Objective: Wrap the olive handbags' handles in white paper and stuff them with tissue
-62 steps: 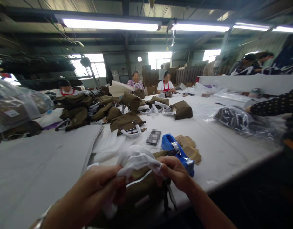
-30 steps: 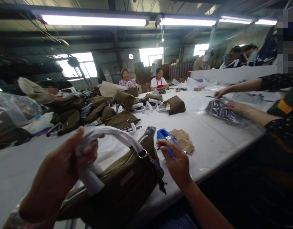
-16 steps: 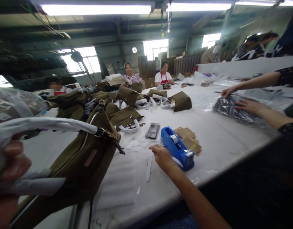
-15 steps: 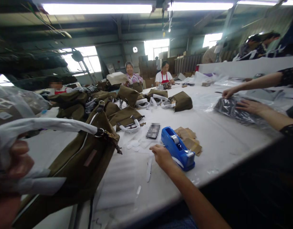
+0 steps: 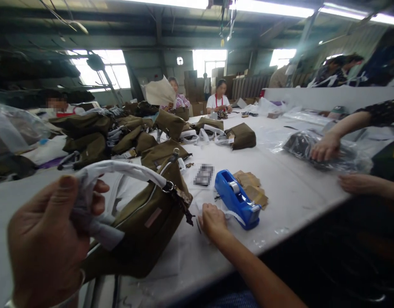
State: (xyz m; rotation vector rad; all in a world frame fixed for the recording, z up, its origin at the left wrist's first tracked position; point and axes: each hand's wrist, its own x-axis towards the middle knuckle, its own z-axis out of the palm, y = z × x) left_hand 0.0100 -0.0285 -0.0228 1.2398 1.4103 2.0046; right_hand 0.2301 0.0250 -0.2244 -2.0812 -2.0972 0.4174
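My left hand [image 5: 49, 231] is closed round the white-wrapped handle [image 5: 120, 167] of an olive handbag [image 5: 145, 226]. The bag hangs tilted at the table's near edge, its zip and small pink-brown patch showing, with a dark patterned charm [image 5: 183, 200] on the handle ring. My right hand [image 5: 213, 220] rests low on the table with fingers curled together, just left of a blue tape dispenser [image 5: 237, 199]. What those fingers hold, if anything, is hidden; a thin dark edge shows beneath them.
Brown paper pieces [image 5: 253, 188] lie behind the dispenser, and a blurred-out phone-like item [image 5: 204, 174] to its left. Olive handbags [image 5: 243, 136] are heaped along the table's far left. At right, a co-worker's hands [image 5: 327, 147] handle a plastic-wrapped dark bundle [image 5: 296, 143].
My left hand and the handbag have moved right and into fuller view. My right hand's fingers have curled in and dropped lower on the table. The co-worker's hands have shifted on the bundle.
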